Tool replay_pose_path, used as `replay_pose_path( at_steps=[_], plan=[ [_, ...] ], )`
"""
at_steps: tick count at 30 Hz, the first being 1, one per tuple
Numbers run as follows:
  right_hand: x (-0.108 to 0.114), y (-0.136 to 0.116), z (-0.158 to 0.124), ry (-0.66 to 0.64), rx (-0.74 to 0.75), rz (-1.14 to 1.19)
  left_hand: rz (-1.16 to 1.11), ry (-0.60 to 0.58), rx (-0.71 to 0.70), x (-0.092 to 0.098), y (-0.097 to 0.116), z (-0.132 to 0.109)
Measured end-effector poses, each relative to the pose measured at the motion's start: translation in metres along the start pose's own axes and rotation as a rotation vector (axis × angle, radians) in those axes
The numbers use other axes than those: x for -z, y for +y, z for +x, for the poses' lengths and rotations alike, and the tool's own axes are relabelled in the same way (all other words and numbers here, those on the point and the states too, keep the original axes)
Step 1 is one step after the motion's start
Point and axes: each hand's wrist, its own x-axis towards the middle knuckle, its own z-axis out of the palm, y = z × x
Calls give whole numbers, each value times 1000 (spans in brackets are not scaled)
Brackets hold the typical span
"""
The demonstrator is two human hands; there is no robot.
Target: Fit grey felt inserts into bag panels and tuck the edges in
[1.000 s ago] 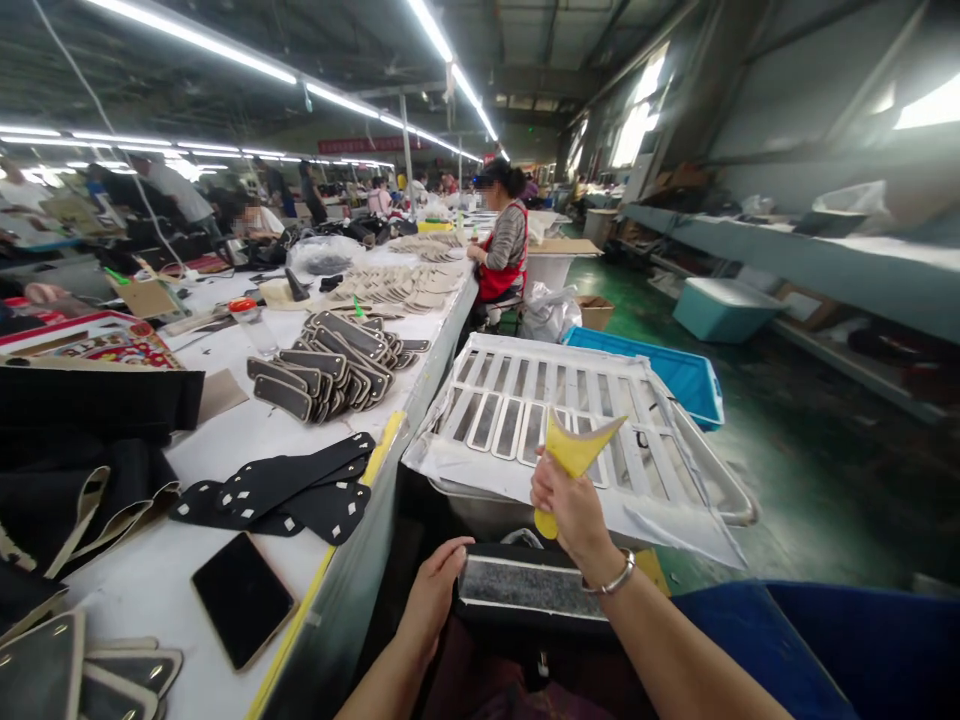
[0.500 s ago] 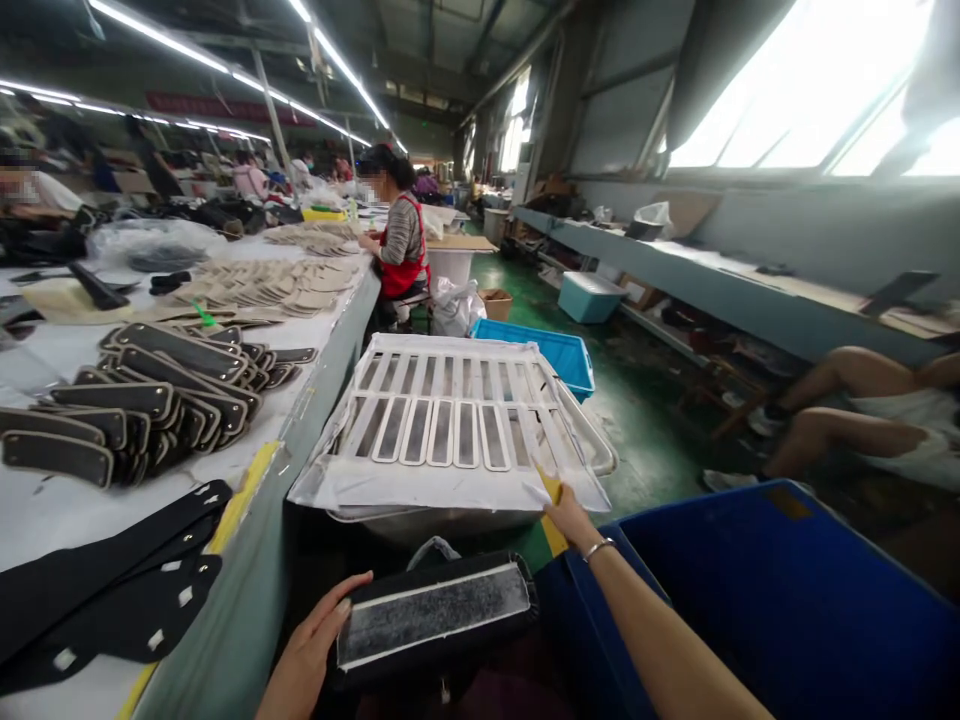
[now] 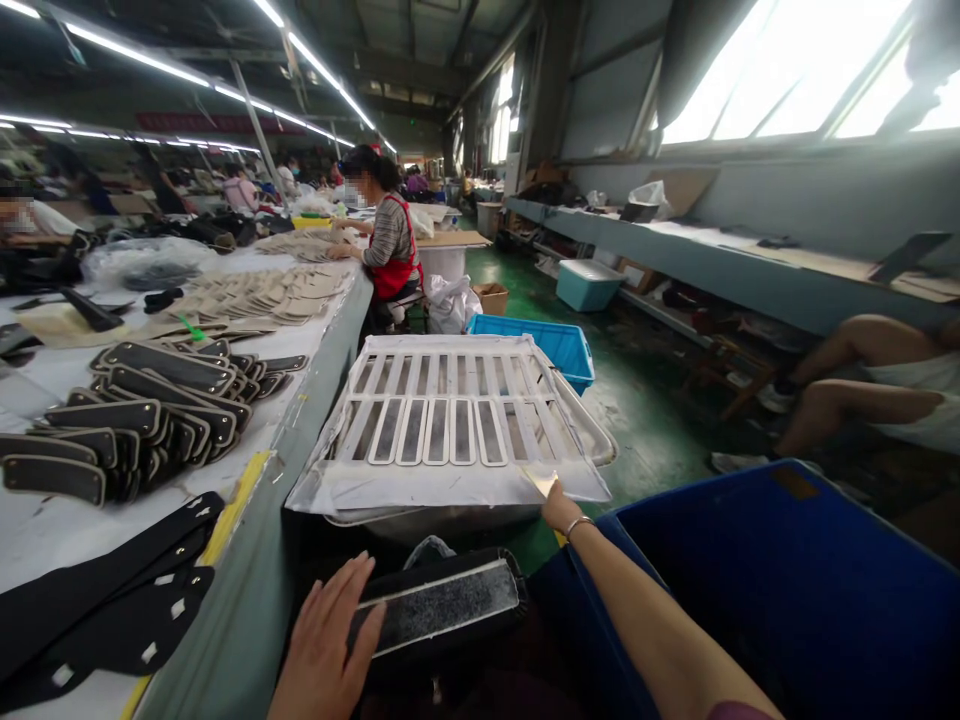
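My left hand [image 3: 330, 635] has its fingers stretched out and its thumb apart, over the left end of a padded black item [image 3: 480, 625]. That item lies close to my body and has a long grey panel [image 3: 442, 605] with a white border on top. My right hand [image 3: 561, 508] is closed around a yellow flat strip [image 3: 543, 483], whose tip reaches the near right edge of a white slotted board [image 3: 450, 485]. Several grey pieces with pale borders [image 3: 412, 432] lie side by side on the board. What the board rests on is mostly hidden.
A blue bin [image 3: 765, 600] stands at my right. On the left table, stacked dark strips with studs [image 3: 150, 400] and black pieces [image 3: 112, 600] lie. A co-worker in a red apron [image 3: 394, 250] sits ahead, near a light-blue crate [image 3: 536, 345]. Another person's legs [image 3: 847, 390] show right.
My left hand has lifted its fingers from the black item's edge and spread them over its left end. My right hand has moved slightly left and up, with the strip's tip now lower over the board.
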Motion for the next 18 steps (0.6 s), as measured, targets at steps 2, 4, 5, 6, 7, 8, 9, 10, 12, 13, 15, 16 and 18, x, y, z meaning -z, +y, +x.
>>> replay_pose_path(
  at_steps=[2,4,5,6,7,8,9,10,12,13,15,16,18],
  plan=[
    [8,-10,-13,-65,18,266,117,-78,-224,-13,24,9],
    [13,-23,-32,-148,94,546,179,-213,-349,-31,51,19],
    [14,-31,-43,-195,147,678,197,-286,-370,-40,63,23],
    [14,-39,-55,-240,202,801,209,-352,-369,-50,73,27],
    [13,-47,-67,-284,251,907,217,-402,-357,-58,81,30],
    [10,-54,-78,-325,287,989,222,-436,-341,-65,86,32],
    [6,-61,-87,-376,307,1059,226,-455,-325,-70,89,33],
    [2,-67,-94,-445,314,1131,230,-461,-314,-73,91,34],
    [-8,-76,-101,-581,308,1261,236,-458,-307,-77,90,34],
    [-13,-79,-102,-633,301,1312,237,-455,-307,-77,89,34],
    [-19,-82,-100,-684,295,1363,238,-448,-309,-76,87,33],
    [-21,-82,-99,-685,296,1358,237,-445,-309,-76,86,33],
    [-22,-83,-97,-705,295,1349,232,-442,-307,-75,86,34]
  ],
)
